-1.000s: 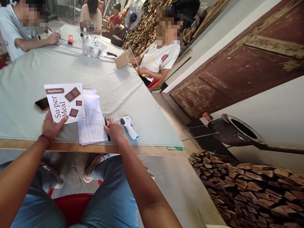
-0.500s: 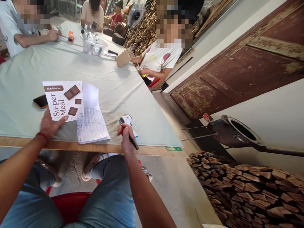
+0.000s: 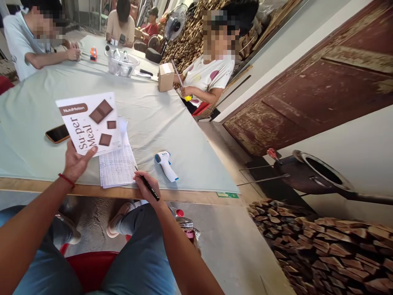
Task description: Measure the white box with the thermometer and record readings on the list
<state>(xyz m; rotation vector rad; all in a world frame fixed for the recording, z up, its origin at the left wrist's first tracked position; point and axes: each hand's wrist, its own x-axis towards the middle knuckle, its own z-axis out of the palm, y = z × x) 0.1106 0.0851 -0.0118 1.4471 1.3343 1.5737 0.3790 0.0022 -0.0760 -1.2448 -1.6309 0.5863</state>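
Note:
My left hand grips the lower edge of a white box or packet printed "Su-per Meal" with brown chocolate pieces. It is raised and tilted, covering the upper part of a handwritten paper sheet. My right hand is closed round a black pen, its tip pointing up and left by the sheet's right edge. A white and blue infrared thermometer lies to the right of that hand. Partly behind the packet is a phone in an orange case.
A cloth-covered table stretches ahead. On it stand a clear basin with bottles and an orange object. One person at right holds a tape measure near a cardboard box; others sit at the far side. Firewood is piled at lower right.
My left hand has moved right and up with the packet, which tilts more. My right hand has moved left with the pen, off the thermometer, to the sheet's edge. The cardboard box has turned upright.

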